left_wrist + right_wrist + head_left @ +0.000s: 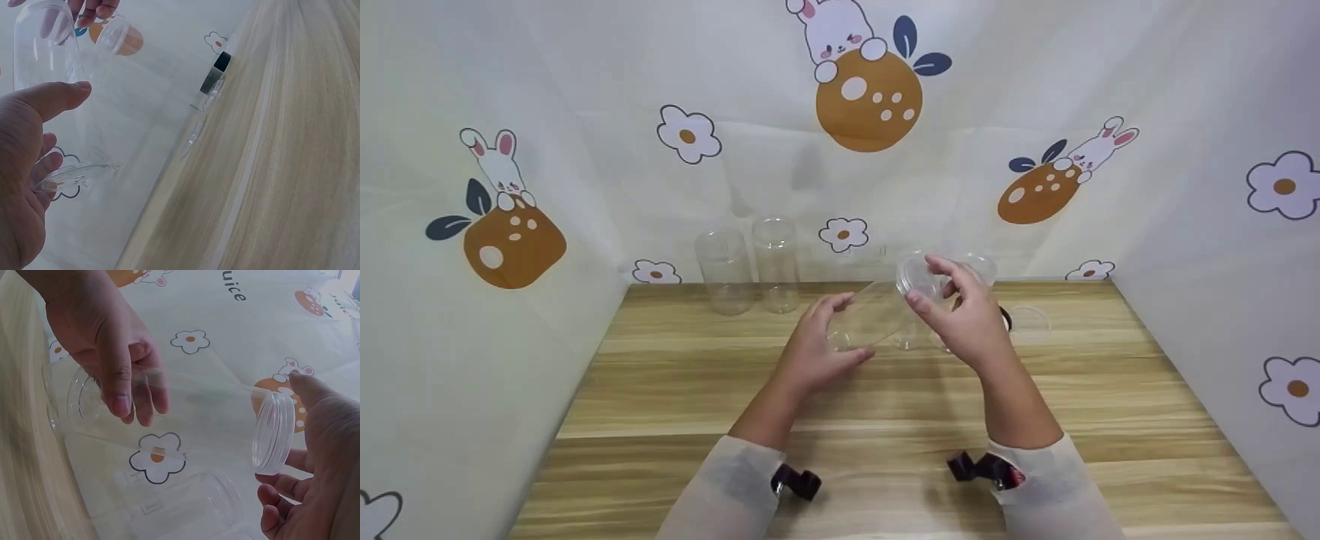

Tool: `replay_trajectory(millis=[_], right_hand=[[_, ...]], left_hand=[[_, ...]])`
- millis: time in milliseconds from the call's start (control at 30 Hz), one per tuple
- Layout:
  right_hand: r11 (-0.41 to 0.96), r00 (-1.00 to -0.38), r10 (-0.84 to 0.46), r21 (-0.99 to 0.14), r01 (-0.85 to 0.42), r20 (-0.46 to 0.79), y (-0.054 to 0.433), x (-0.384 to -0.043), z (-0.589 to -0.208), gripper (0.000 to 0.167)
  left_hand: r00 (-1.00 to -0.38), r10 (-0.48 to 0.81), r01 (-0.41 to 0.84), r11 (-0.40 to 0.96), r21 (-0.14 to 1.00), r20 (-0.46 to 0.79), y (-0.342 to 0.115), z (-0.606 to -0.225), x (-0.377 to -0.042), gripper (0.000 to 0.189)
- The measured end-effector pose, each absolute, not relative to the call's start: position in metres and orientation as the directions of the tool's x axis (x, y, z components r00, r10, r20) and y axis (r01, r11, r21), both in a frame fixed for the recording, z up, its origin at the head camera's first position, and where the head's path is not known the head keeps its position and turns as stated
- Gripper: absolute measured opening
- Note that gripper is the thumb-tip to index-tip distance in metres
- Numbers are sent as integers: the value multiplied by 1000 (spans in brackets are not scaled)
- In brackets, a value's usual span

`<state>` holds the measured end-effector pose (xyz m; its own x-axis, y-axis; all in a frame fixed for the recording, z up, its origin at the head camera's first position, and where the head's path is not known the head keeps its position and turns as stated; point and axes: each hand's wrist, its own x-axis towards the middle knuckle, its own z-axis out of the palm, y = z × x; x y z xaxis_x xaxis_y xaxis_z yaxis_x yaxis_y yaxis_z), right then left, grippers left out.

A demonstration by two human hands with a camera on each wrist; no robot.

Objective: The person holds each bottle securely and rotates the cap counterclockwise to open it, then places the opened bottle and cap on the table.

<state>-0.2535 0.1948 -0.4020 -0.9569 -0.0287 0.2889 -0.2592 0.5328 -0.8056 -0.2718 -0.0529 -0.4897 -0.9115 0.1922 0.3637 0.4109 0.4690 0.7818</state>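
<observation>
My left hand (817, 349) grips a clear plastic jar (208, 410) round its body, near the base. In the head view the jar is tilted, its far end pointing up and to the right. A clear ridged lid (913, 276) sits at that upper end. Around the lid's edge are the thumb and curled fingers of my right hand (971, 319). The right wrist view shows the left hand (121, 354) across the jar's body and the right hand (332, 461) at the lid end.
Two clear jars (725, 274) (776, 262) stand upright at the back left of the wooden table (870, 442). Behind the right hand another clear jar (981, 264) shows partly. A black ring-like item (1006, 319) and a clear disc (1039, 319) lie to its right. Printed cloth (765, 172) surrounds the table.
</observation>
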Motion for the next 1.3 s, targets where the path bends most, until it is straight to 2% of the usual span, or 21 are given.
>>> replay_trajectory(millis=[133, 333, 633, 800, 967, 1133, 1300], right_hand=[[551, -956, -42, -791, -265, 291, 193, -253, -401, 67], [504, -935, -39, -801, -324, 354, 192, -253, -403, 58], [296, -917, -13, -874, -385, 399, 201, -259, -403, 55], [190, -892, 50, -881, -433, 449, 219, -264, -402, 57], [201, -853, 124, -854, -479, 507, 243, -266, -409, 50], [218, -862, 176, -873, -437, 475, 264, -266, -417, 47], [216, -880, 246, -908, -359, 407, 285, -268, -421, 53]], left_hand=[[-911, 196, 412, 460, 786, 363, -53, -489, -272, 86], [-919, 179, 393, 472, 790, 350, -54, -490, -271, 88], [-938, 104, 341, 437, 832, 330, -61, -497, -274, 88], [-949, 48, 303, 411, 860, 311, -64, -501, -277, 86], [-960, -16, 251, 398, 882, 280, -66, -504, -281, 90], [-969, -75, 195, 345, 918, 234, -68, -510, -290, 94], [-970, -135, 138, 375, 917, 201, -70, -519, -302, 96]])
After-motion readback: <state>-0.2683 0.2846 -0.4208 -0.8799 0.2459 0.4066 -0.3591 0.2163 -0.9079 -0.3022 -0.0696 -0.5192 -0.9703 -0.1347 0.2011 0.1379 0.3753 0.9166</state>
